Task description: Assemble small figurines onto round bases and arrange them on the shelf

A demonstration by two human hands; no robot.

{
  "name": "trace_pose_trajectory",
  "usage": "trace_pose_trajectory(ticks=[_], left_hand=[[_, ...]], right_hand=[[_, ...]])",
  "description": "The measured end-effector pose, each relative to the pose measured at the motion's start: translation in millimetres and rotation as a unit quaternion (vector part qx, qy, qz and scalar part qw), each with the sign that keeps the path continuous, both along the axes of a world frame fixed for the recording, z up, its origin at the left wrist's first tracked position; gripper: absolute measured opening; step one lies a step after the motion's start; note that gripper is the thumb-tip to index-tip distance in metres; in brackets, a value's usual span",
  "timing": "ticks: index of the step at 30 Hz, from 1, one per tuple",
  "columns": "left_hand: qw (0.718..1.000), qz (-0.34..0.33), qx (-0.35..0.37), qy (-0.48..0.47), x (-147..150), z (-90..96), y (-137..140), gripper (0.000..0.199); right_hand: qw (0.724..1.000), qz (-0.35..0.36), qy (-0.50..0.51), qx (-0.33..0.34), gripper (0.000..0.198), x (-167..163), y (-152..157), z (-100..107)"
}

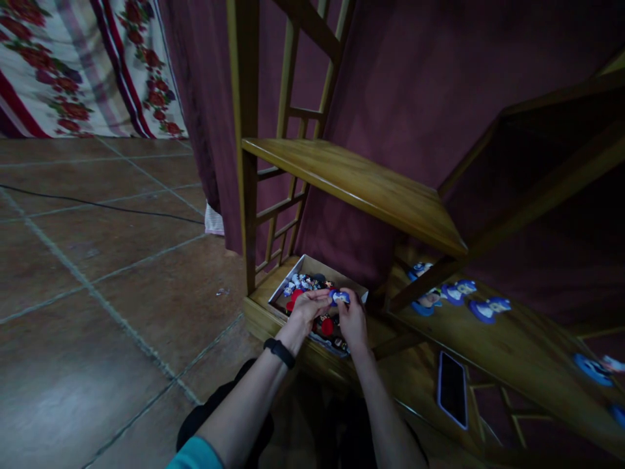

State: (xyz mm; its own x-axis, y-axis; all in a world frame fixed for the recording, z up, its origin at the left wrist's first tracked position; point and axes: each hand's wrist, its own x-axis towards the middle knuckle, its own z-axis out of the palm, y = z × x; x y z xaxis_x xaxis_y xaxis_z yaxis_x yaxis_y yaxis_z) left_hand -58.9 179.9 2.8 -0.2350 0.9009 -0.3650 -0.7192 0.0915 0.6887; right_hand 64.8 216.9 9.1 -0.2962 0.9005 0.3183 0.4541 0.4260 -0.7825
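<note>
Much of the box [328,271] is hidden, the hands and wrists covering its middle and part of its near side; the small pieces inside are jumbled and dim, red, black and white, too small to tell apart; the figurine [340,297], blue and white, is over the box, its finer detail blurred and its edges partly behind fingers; the left hand [309,306], fingers nearly straight and together, grips it from the left; the right hand [352,316], fingers curled, pinches it from the right; neither palm can be seen clearly.

On the bench [525,355] to the right stand more blue-based figures [459,291], some partly behind a wooden bar [426,284], another cut off by the right edge; a phone [452,389] lies below them, its screen dark; the upper right corner sinks into shadow.
</note>
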Motion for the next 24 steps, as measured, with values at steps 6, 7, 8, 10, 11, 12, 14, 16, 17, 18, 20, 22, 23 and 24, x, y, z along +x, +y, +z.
trace_pose_trajectory(ticks=[6,7,8,10,11,12,14,16,17,18,20,22,23,24], left_hand=[[0.998,0.042,0.042,0.033,4.4,4.2,0.4,0.028],[0.998,0.039,0.042,0.035,2.8,4.3,-0.2,0.028],[0.998,0.031,0.038,0.034,0.8,4.2,-0.9,0.028],[0.999,0.013,0.026,0.026,-3.3,3.5,-2.6,0.029],[1.000,0.006,0.020,0.018,-4.9,2.9,-3.3,0.029],[1.000,0.002,0.014,0.008,-5.9,2.0,-3.8,0.029],[1.000,-0.002,0.006,-0.008,-6.5,0.1,-4.0,0.029],[1.000,-0.006,0.001,-0.015,-6.1,-1.2,-3.2,0.028],[1.000,-0.010,-0.001,-0.015,-5.8,-1.5,-2.6,0.028],[1.000,-0.014,-0.004,-0.013,-5.6,-1.5,-1.9,0.028],[1.000,-0.017,-0.010,-0.006,-5.6,-1.2,-0.6,0.027],[1.000,-0.008,-0.021,-0.007,-6.0,-1.5,0.8,0.024],[0.999,0.000,-0.030,-0.011,-6.4,-2.3,1.7,0.022],[0.999,0.008,-0.038,-0.016,-6.9,-3.6,2.7,0.019]], right_hand=[[0.999,0.011,0.026,-0.020,0.025,-0.5,6.7,-0.3],[0.999,0.024,0.020,-0.011,0.025,-0.3,6.5,1.8],[0.999,0.034,0.014,0.000,0.025,-0.2,5.9,4.1],[0.999,0.046,0.001,0.019,0.026,0.1,3.9,8.3],[0.998,0.050,-0.006,0.026,0.026,0.3,2.8,9.8],[0.998,0.052,-0.013,0.031,0.026,0.4,2.1,10.7],[0.998,0.053,-0.027,0.035,0.028,0.6,1.6,10.7],[0.998,0.050,-0.032,0.032,0.029,0.9,2.7,8.5],[0.998,0.048,-0.029,0.027,0.030,1.0,3.7,6.7],[0.998,0.047,-0.022,0.021,0.031,1.0,4.8,4.4],[0.999,0.049,0.007,-0.005,0.033,0.5,7.0,-1.4],[0.996,0.056,0.050,-0.047,0.038,-1.1,8.9,-8.3],[0.993,0.064,0.075,-0.072,0.043,-2.2,9.6,-11.8],[0.988,0.072,0.099,-0.095,0.047,-3.3,10.4,-15.0]])
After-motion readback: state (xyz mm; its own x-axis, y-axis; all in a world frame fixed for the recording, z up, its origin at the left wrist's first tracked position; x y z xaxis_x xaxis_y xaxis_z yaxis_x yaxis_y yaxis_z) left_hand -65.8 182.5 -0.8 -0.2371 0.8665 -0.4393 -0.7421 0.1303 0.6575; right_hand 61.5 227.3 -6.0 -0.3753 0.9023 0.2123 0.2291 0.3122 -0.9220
